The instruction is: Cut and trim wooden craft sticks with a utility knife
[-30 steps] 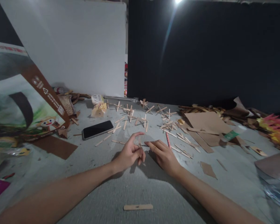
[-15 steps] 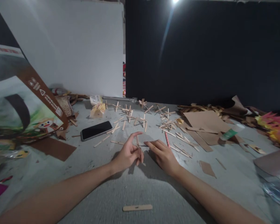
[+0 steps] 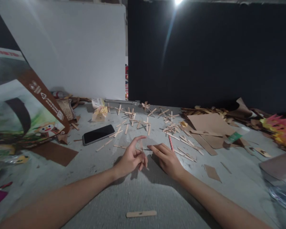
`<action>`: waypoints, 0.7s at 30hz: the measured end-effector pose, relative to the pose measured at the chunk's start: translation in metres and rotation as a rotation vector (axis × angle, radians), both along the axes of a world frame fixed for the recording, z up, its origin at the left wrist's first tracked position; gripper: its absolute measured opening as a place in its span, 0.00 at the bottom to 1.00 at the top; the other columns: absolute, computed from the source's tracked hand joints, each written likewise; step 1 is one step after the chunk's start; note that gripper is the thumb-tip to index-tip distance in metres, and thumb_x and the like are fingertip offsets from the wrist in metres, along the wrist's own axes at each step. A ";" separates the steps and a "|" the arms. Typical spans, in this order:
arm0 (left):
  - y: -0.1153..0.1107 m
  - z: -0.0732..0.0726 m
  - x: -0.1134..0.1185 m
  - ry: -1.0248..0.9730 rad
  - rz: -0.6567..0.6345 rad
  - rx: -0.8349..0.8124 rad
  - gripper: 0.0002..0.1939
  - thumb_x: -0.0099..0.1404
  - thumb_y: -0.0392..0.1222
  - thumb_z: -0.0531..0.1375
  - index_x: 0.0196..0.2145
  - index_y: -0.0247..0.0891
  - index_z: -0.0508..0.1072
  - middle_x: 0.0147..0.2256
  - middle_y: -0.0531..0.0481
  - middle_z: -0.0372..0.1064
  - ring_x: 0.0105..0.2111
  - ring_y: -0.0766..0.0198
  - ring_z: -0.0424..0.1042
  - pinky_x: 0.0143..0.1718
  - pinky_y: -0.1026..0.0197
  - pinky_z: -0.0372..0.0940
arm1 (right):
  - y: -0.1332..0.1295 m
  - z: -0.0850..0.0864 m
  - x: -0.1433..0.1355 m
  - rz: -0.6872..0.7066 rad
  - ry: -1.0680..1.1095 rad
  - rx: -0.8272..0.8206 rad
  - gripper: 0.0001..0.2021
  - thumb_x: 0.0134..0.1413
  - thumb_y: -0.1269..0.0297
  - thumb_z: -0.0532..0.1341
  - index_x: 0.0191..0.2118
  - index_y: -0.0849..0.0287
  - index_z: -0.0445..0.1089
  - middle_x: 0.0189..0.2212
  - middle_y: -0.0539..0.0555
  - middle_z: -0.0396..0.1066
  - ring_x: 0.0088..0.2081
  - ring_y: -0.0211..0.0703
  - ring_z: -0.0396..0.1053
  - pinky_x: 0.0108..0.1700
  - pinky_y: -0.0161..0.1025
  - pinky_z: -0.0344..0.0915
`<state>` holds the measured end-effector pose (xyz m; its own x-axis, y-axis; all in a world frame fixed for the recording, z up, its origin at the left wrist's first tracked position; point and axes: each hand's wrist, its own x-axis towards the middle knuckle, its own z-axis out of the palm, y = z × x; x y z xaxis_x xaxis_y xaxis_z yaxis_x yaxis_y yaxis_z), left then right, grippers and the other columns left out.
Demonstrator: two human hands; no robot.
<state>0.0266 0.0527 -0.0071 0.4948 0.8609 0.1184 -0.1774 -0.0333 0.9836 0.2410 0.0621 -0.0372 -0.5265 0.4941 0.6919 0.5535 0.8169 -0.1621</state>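
Observation:
In the middle of the table my left hand (image 3: 132, 156) pinches a thin wooden craft stick (image 3: 141, 145) held roughly on end, its index finger arched above. My right hand (image 3: 166, 159) rests just to the right, fingers curled round a thin dark pointed tool (image 3: 146, 149) whose tip reaches toward that stick. Most of the tool is hidden by the fingers, so its kind is unclear. Another craft stick (image 3: 141, 214) with a dark mark at its middle lies flat near the front edge. Beyond the hands are several crossed craft sticks (image 3: 152, 112).
A phone (image 3: 98, 134) lies left of the hands, near a large printed bag (image 3: 38, 108). To the right are loose sticks, a red striped stick (image 3: 171, 143), cardboard sheets (image 3: 208, 127), a green-labelled glue tube (image 3: 237, 136) and a clear plastic item (image 3: 283, 194). Dark and white panels stand behind.
Both hands stay almost in place; the stick in my left hand has shifted very slightly. The rest of the scene only moves a little with the camera.

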 end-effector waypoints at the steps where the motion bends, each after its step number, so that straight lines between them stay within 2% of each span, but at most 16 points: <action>1: 0.000 -0.001 0.000 -0.001 -0.001 -0.002 0.38 0.69 0.49 0.63 0.68 0.38 0.50 0.22 0.57 0.73 0.15 0.70 0.63 0.18 0.69 0.59 | 0.000 0.000 0.000 0.000 -0.003 0.002 0.30 0.68 0.80 0.51 0.71 0.50 0.58 0.45 0.59 0.75 0.42 0.49 0.71 0.42 0.44 0.72; 8: 0.005 -0.005 0.001 0.005 -0.021 -0.017 0.38 0.68 0.45 0.63 0.68 0.39 0.49 0.21 0.58 0.72 0.16 0.69 0.65 0.19 0.68 0.60 | 0.002 0.001 0.000 -0.017 -0.021 0.017 0.29 0.66 0.80 0.51 0.68 0.51 0.61 0.44 0.59 0.76 0.41 0.49 0.71 0.41 0.43 0.72; 14: 0.005 -0.002 0.000 0.029 -0.015 -0.022 0.39 0.68 0.47 0.64 0.68 0.38 0.50 0.21 0.58 0.72 0.16 0.69 0.64 0.20 0.69 0.59 | 0.002 0.000 0.000 -0.025 -0.033 0.000 0.30 0.63 0.82 0.52 0.67 0.52 0.63 0.45 0.59 0.76 0.42 0.49 0.72 0.42 0.44 0.73; 21: 0.006 -0.006 -0.001 0.030 -0.012 -0.025 0.37 0.69 0.50 0.63 0.67 0.40 0.50 0.22 0.58 0.72 0.15 0.70 0.64 0.20 0.68 0.59 | 0.001 -0.001 -0.001 -0.019 -0.011 -0.017 0.29 0.66 0.80 0.54 0.67 0.50 0.63 0.45 0.59 0.76 0.42 0.48 0.72 0.42 0.44 0.73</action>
